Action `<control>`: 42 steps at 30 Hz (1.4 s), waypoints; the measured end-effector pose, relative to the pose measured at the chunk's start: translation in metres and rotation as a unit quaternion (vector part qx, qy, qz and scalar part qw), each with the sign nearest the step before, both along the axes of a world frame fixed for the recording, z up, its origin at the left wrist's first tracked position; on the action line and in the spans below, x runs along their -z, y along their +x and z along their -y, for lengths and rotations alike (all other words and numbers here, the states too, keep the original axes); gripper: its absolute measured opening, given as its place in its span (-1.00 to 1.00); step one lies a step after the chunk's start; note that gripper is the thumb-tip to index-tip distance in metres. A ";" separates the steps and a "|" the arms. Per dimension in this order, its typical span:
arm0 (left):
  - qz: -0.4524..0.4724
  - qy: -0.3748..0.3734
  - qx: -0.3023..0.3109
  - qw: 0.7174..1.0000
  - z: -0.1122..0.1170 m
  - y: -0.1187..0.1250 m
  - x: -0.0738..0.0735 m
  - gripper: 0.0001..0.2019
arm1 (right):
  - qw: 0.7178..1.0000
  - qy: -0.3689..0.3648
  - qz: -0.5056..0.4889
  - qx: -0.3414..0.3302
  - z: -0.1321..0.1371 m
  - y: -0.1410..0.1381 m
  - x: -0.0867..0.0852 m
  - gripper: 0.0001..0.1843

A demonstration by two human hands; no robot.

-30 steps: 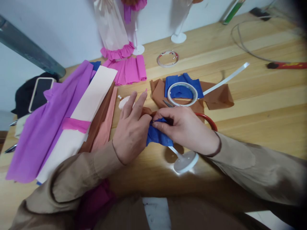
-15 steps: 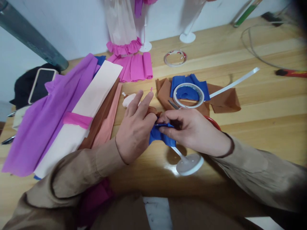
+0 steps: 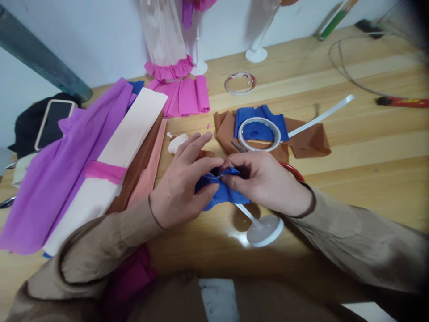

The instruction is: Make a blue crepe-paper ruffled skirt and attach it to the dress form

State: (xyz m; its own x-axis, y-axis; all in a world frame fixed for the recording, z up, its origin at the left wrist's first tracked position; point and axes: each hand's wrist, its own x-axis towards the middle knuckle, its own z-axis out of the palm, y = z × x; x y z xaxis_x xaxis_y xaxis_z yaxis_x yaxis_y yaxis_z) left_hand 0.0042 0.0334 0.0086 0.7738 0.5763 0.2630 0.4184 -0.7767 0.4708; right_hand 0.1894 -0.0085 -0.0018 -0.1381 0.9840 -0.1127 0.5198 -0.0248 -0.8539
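Observation:
A piece of blue crepe paper (image 3: 226, 191) is between my hands, bunched along its upper edge, where a thin pale line shows. My right hand (image 3: 264, 181) pinches that edge between thumb and fingertips. My left hand (image 3: 184, 183) has its thumb on the paper's left part and its index finger curved over the top edge, the other fingers stretched out. From under the paper a white rod slants down to a round white stand base (image 3: 264, 231). Something brown shows behind my left fingers, mostly hidden. Beyond them lies a small white-and-brown piece (image 3: 177, 142).
At left lie folded purple paper (image 3: 90, 147), a white strip (image 3: 134, 129) and a phone (image 3: 54, 123). Ahead, a tape roll (image 3: 278, 143) rests on blue and brown paper (image 3: 308, 138); red-handled scissors (image 3: 292, 171) are partly hidden. White stands (image 3: 256, 54) line the wall.
My left hand has opened wider, its thumb now showing on the paper. The blue paper spreads further left. My right hand keeps its pinch in nearly the same place.

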 end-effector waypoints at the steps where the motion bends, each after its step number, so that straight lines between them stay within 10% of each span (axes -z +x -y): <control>1: 0.001 0.010 -0.003 1.000 0.000 0.001 0.000 -0.76 | 1.000 -0.003 -0.004 -0.005 0.000 0.000 0.000 -0.89; 18: 0.103 0.111 0.014 0.988 -0.003 0.004 0.015 -0.91 | 0.992 0.001 -0.125 0.017 0.000 0.000 0.002 -0.83; 42: 0.146 0.197 0.038 0.969 -0.004 0.001 0.014 -0.90 | 0.997 0.035 -0.042 0.052 -0.001 -0.005 0.003 -0.86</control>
State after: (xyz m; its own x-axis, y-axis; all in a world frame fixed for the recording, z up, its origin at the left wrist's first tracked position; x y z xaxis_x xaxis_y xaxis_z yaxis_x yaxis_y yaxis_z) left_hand 0.0056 0.0378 -0.0053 0.6690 0.3310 0.6655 0.2469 -0.9435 0.2210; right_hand 0.1847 -0.0070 -0.0046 -0.0406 0.9985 -0.0356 0.4436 -0.0139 -0.8961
